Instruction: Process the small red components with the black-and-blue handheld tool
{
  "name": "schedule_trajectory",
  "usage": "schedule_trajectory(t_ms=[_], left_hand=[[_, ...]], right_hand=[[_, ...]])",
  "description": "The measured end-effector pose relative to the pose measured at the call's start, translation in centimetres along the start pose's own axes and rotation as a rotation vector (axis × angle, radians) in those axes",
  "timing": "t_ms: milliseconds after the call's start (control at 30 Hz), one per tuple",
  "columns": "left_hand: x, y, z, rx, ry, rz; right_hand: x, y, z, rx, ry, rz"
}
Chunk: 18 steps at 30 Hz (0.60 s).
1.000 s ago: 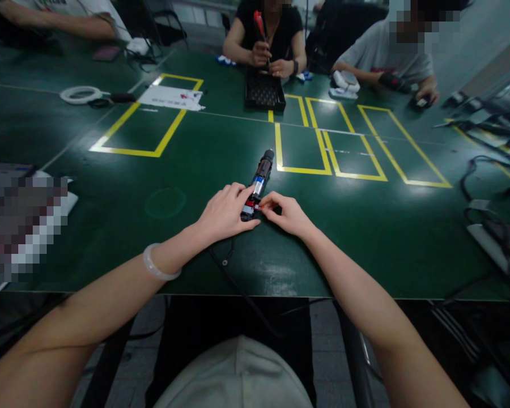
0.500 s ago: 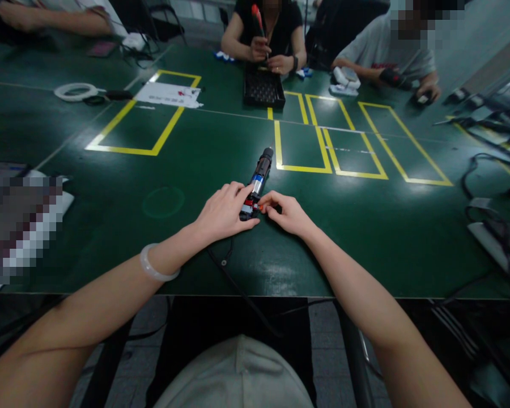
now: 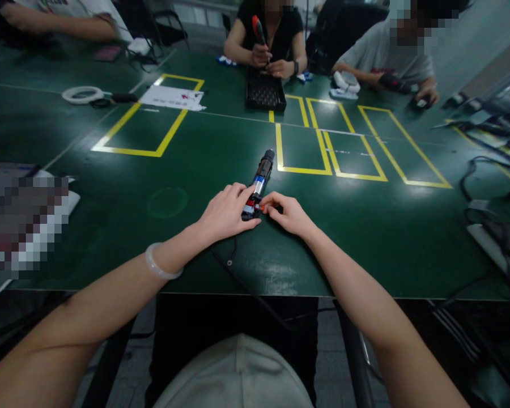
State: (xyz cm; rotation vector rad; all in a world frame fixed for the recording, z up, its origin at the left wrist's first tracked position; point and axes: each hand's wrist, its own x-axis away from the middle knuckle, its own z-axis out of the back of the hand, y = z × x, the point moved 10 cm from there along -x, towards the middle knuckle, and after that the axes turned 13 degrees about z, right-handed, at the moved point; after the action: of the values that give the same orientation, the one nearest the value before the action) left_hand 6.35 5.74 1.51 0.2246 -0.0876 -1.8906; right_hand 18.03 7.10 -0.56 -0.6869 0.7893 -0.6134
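Note:
An opened electric screwdriver (image 3: 262, 177) lies on the green table, its dark tip pointing away from me and a silver-and-blue motor exposed. My left hand (image 3: 227, 211) grips its near end, with fingers over the left side and thumb along the bottom. Red and pale parts show beside those fingers. From the right, my right hand (image 3: 287, 212) pinches a small orange piece (image 3: 262, 208) against the side of the screwdriver; the fingers partly hide it. A thin black cable (image 3: 225, 271) runs from beneath my left hand over the near table edge.
Across the table a person holds a red-and-black screwdriver (image 3: 258, 29) over a black tray (image 3: 266, 93). A paper sheet (image 3: 172, 97) and a coiled white cable (image 3: 83, 94) lie far left. Yellow tape rectangles (image 3: 304, 169) mark the surface. Black cables (image 3: 471, 181) lie right.
Both hands keep their hold at the screwdriver with hardly any movement. The view has shifted slightly, so the surroundings sit a little further right and lower.

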Motion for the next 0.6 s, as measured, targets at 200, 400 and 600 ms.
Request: schedule_trajectory(t_ms=[200, 400, 600], left_hand=[[-0.04, -0.02, 0.05, 0.003, -0.010, 0.000], [-0.15, -0.11, 0.00, -0.016, -0.032, -0.030], [-0.12, -0.17, 0.01, 0.006, -0.029, -0.029]], right_hand=[[-0.04, -0.04, 0.03, -0.011, 0.002, 0.012], [-0.05, -0.04, -0.03, 0.003, -0.008, -0.002], [-0.04, -0.06, -0.03, -0.016, -0.003, 0.005]])
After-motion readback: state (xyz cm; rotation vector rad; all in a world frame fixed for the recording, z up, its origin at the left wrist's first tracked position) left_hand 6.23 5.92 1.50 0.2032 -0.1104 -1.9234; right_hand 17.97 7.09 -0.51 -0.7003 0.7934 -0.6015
